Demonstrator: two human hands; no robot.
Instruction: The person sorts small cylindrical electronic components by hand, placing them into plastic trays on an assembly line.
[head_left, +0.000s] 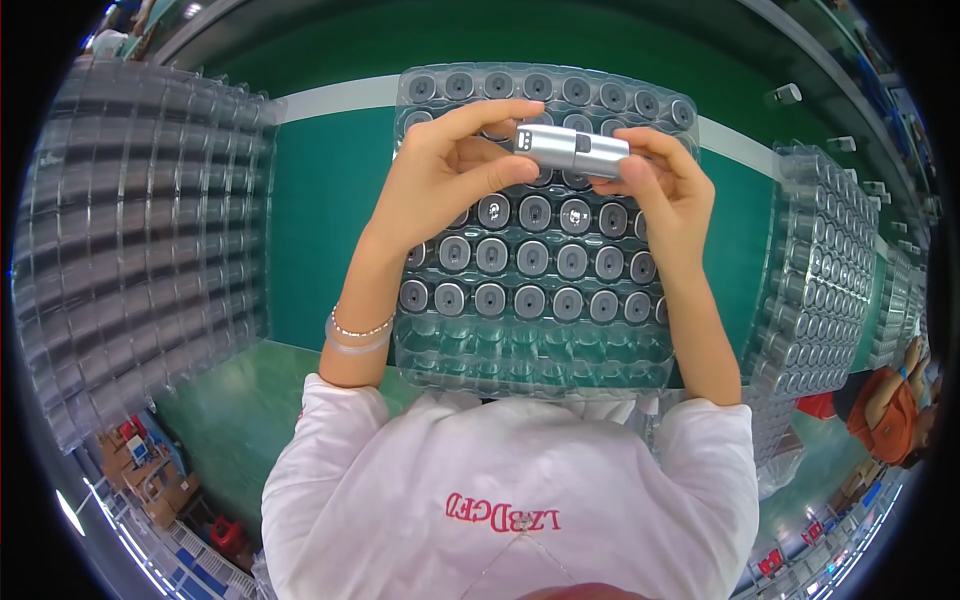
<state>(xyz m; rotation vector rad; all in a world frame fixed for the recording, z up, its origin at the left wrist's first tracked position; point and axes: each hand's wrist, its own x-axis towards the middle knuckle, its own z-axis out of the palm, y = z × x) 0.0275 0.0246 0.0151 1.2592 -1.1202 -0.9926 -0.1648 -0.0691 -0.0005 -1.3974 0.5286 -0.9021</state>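
both hands raised over the clear blister tray (pixel 530 345) at 12 o'clock of its filled rows. left hand (pixel 450 175) and right hand (pixel 662 180) each pinch one end of a small silver cylindrical part (pixel 572 148), fingers closed on it, held level just above the seated parts (pixel 530 255). judgement — keep both ends pinched and the piece level while checking it. stacked empty trays (pixel 140 240) at 9 o'clock; another loaded tray (pixel 825 275) at 3 o'clock.

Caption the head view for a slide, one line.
Both hands, left hand and right hand, hold a small silver cylinder above a clear tray of grey-capped parts.
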